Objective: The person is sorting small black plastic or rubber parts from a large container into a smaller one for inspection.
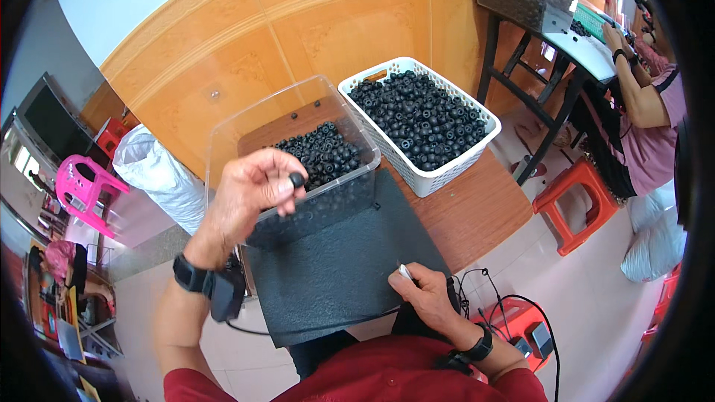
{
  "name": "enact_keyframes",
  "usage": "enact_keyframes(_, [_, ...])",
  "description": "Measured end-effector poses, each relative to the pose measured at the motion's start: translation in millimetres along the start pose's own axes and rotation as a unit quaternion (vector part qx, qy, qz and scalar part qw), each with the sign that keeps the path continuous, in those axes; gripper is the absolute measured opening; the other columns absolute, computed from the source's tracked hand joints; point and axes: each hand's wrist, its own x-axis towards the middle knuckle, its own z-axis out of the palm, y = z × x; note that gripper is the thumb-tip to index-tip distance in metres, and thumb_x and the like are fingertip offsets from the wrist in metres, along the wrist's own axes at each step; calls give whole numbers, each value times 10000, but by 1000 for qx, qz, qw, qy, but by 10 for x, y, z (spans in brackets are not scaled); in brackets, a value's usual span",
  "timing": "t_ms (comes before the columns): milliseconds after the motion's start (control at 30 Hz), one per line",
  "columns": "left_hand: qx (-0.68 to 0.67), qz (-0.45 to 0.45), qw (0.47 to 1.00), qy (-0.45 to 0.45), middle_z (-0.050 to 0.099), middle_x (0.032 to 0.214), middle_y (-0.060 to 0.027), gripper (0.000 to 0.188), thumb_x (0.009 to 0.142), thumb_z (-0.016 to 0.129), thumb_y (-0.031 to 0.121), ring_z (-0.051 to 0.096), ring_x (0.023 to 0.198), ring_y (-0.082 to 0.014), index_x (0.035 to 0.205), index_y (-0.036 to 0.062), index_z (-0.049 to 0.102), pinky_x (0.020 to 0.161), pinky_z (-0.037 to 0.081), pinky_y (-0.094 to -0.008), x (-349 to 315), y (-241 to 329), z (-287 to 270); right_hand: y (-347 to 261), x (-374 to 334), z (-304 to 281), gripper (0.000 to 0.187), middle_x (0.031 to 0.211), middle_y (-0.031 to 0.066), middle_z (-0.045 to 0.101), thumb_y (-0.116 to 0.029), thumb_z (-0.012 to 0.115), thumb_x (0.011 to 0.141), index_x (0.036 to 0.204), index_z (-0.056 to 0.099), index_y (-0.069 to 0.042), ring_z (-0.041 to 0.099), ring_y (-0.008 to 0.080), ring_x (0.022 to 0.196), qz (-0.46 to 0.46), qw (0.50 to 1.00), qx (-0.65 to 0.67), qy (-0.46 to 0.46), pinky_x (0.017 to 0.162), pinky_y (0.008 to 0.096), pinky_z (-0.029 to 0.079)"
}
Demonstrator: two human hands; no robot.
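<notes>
Between the thumb and fingers of my left hand (257, 184) is a small round black piece (297, 179), like a ring or cap. That hand is raised at the near side of a clear plastic bin (350, 182), partly hiding it. Many similar black pieces (320, 152) are heaped inside. My right hand (426, 294) is closed round a small tool with a white handle (404, 272); a thin dark tip shows, but its kind is unclear. It rests low over the right part of a black mat (335, 275).
A white perforated basket (421, 179) full of black pieces stands right of the bin on a brown wooden table (469, 216). Cables and a red stool (525, 327) are at lower right. Another person (644, 104) works at a table at far right, beside a red stool (577, 205).
</notes>
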Motion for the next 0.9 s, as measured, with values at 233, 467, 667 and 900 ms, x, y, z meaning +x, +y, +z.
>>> enact_keyframes(233, [-250, 24, 968, -25, 632, 823, -107, 212, 820, 679, 109, 603, 658, -137, 961, -26, 596, 599, 495, -239, -538, -575, 445, -297, 34, 91, 164, 681, -23, 510, -146, 594, 893, 815, 586, -2, 443, 28, 631, -38, 998, -22, -35, 549, 209, 364])
enact_keyframes(467, [-324, 75, 943, 21, 608, 826, -100, 223, 789, 697, 81, 579, 670, -141, 964, -37, 627, 610, 475, -246, -684, -891, 765, -603, 133, 245, 117, 718, -20, 554, -124, 617, 879, 881, 610, -7, 451, 22, 657, -102, 994, -20, -36, 571, 204, 374])
enact_keyframes(667, [-205, 83, 971, 94, 592, 861, -82, 272, 752, 729, 99, 574, 701, -129, 969, -47, 655, 621, 475, -232, -769, -993, 846, -597, 179, 412, 134, 689, -42, 524, -141, 648, 866, 860, 612, -12, 425, 18, 637, -84, 993, 62, -50, 537, 205, 349])
enact_keyframes(900, [-300, 54, 947, 101, 597, 853, -87, 273, 755, 724, 100, 580, 697, -148, 969, -53, 649, 610, 479, -239, -802, -1104, 946, -553, 174, 445, 124, 685, -33, 538, -123, 641, 867, 836, 598, -11, 429, 17, 628, -105, 993, 31, -36, 530, 202, 346])
